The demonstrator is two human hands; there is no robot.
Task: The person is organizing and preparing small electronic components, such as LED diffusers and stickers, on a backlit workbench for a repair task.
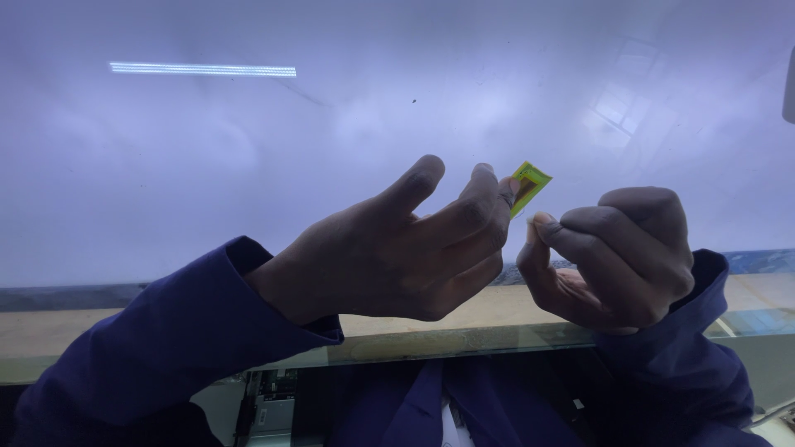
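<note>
While my left hand (397,248) pinches the small yellow-green tag (527,185) between thumb and fingertip, it sits up in front of the big glass panel (248,165). My right hand (617,257) is curled just beside it — thumb at the tag's lower edge, grip unclear. Looks light, thin, bendy — best pinched at the edges.
</note>
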